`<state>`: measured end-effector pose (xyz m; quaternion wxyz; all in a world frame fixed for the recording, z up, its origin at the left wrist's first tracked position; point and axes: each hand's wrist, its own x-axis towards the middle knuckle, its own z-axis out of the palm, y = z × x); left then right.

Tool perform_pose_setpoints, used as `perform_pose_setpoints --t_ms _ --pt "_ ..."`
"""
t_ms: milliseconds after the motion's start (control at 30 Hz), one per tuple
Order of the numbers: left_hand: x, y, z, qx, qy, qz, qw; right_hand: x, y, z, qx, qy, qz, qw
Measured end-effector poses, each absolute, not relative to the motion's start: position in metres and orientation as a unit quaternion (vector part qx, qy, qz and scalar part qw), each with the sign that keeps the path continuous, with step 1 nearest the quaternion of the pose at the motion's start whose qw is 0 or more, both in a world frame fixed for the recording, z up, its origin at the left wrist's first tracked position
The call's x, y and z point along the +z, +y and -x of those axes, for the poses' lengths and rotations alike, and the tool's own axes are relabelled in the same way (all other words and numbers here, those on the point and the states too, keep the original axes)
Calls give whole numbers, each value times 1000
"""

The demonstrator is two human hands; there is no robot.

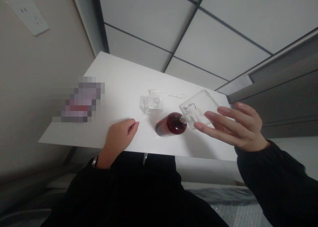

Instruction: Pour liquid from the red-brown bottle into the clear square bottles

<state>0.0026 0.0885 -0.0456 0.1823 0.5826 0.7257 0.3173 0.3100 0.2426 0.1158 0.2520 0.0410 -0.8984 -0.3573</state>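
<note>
Holding a clear box (203, 101), right fingers (230, 122) spread, left fist (121, 132) near table edge (159, 150), gap between fist and bottle (170, 125).

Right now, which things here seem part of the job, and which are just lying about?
In use, it seems:
clear square container, held in the right hand
dark red bottle, its neck right by that container

Apparently lying about:
smaller clear container
slender pale pieces, farther back
pixelated item at left, too blurred to name
</note>
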Motion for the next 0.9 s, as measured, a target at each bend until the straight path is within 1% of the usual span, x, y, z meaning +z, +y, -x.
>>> perform_pose_setpoints --t_ms 167,367,533,700,900 --pt "-45 89 -3 310 728 -583 185 128 237 -301 -374 -896 -81 225" --pt "-44 89 -3 311 727 -584 184 132 235 -298 -390 -890 -69 226" --pt "-43 89 -3 315 725 -585 184 137 233 -294 -376 -897 -96 209" --pt "-43 89 -4 319 723 -585 185 140 230 -291 -381 -898 -81 204" --pt "-45 89 -4 316 724 -583 188 146 226 -289 -330 -924 -101 167"
